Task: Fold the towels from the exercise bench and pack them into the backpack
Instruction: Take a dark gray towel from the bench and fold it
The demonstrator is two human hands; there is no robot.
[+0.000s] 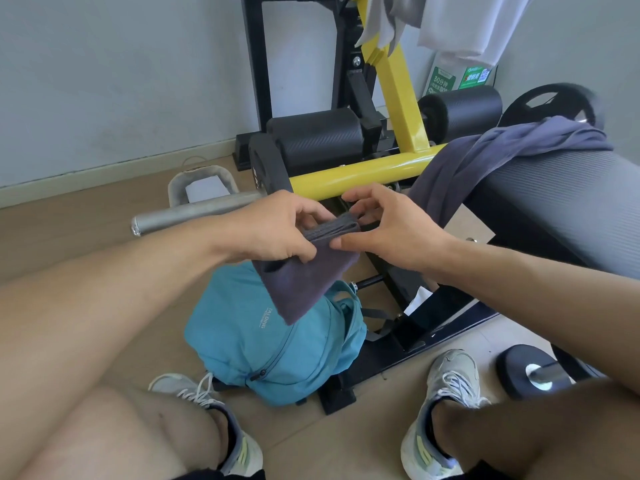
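Grey folded towel [311, 271] is held in the air between both hands, above the teal backpack [277, 341] on the floor. Left hand [273, 230] grips the towel's upper left edge, fingers curled over the folded layers with thumb underneath. Right hand [388, 226] pinches the right end of the fold, thumb against the near edge, other fingers spread loose and arched over the top. Towel's free part hangs down below the left fingers, its corner over the backpack's top. Backpack sits between two sneakers, zipper visible on its front. Just beyond the fingertips runs the yellow frame bar [363, 171]. Right of the right-hand fingers, a second purple-grey towel [502, 150] drapes over the black bench pad [571, 202]. Further back, pale cloths [467, 22] hang from the rack.
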